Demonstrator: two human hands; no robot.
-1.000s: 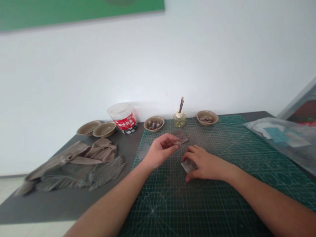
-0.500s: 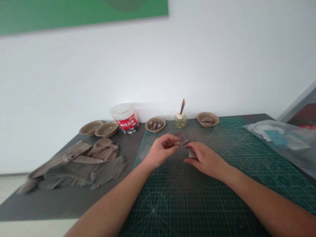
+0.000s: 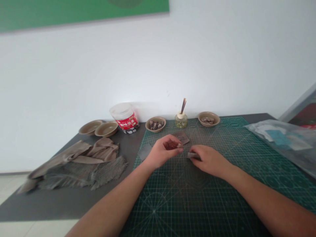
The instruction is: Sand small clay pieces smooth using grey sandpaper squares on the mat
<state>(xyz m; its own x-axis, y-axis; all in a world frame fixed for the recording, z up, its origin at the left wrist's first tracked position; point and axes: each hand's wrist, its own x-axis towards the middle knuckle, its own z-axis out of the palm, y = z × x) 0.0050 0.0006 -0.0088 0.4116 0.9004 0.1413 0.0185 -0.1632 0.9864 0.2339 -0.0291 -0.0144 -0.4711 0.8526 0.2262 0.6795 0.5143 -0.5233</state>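
Note:
Above the green cutting mat point(image 3: 172, 197), my left hand point(image 3: 166, 149) pinches a small light-brown lump point(image 3: 179, 145) between thumb and fingertips. My right hand point(image 3: 206, 158) is just to its right, closed on a small grey piece point(image 3: 193, 155) that looks like sandpaper or cloth. The hands are a short gap apart. A brown square sheet point(image 3: 182, 137) lies flat on the mat behind them. Another grey sheet point(image 3: 145, 152) lies at the mat's left edge, beside my left wrist.
Along the wall stand two brown bowls point(image 3: 106, 129), a red-labelled tub point(image 3: 125, 119), a bowl of stones point(image 3: 155, 124), a reed diffuser point(image 3: 181, 120) and a bowl of flat pieces point(image 3: 208, 119). Cloth point(image 3: 98, 154) lies left, a plastic bag point(image 3: 283, 138) right.
My right hand has shifted slightly right, and the grey piece in it now looks flatter. My left hand has moved slightly right with its lump.

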